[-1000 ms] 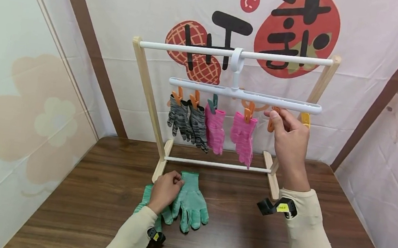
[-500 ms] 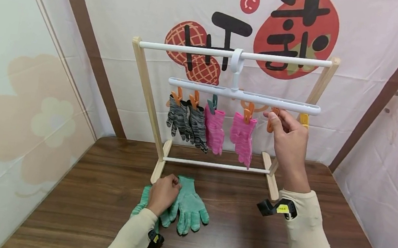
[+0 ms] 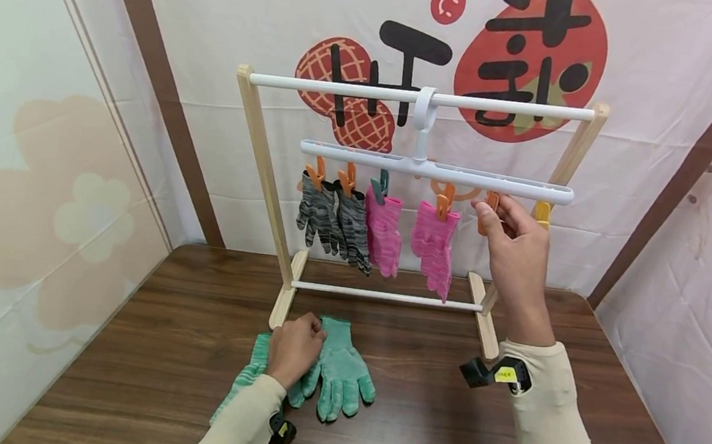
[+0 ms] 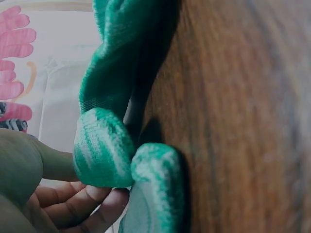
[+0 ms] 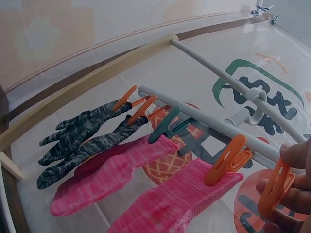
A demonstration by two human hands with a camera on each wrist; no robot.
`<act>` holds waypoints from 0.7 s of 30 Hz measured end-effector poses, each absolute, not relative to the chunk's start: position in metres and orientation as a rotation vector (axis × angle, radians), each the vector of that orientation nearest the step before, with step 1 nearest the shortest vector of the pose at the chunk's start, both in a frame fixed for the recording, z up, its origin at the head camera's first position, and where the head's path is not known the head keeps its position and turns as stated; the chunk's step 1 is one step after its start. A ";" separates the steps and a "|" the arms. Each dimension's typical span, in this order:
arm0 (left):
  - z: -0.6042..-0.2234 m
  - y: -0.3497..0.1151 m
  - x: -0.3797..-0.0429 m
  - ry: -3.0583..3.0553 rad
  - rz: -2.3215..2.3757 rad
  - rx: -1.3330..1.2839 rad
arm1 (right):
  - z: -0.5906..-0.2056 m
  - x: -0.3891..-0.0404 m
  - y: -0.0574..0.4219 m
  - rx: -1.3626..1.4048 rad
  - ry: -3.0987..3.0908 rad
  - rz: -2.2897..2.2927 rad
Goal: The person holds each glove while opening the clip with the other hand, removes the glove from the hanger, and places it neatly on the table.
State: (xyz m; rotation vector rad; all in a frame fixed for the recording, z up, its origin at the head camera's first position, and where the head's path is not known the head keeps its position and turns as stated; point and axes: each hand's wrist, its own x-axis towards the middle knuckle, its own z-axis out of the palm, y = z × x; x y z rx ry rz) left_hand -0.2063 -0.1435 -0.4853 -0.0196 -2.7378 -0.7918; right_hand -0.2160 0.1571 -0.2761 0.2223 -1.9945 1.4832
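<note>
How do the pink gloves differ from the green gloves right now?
The pink gloves hang from clips on the hanger, whereas the green gloves lie on the table. The left hand touches the green gloves, while neither hand touches the pink gloves. Both sets show streaky fabric.

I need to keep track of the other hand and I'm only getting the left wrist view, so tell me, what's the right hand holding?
Observer: The right hand pinches an orange clip at the white hanger.
Operator: Any clip nearer the hanger's right end?
Observer: Yes, a yellow clip, seen in the head view.
Operator: I can see parts of the pink gloves; what holds them up?
Observer: Clips: in the head view, a dark green clip on the left one, a second orange clip on the right one.
</note>
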 end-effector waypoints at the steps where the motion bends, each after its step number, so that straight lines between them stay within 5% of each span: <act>1: -0.485 -0.144 -0.206 -2.743 -0.781 -0.024 | -0.276 -0.216 0.157 0.221 -1.989 1.489; 21: -0.462 -0.139 -0.208 -2.612 -0.650 -0.138 | -0.287 -0.219 0.160 0.237 -1.924 1.571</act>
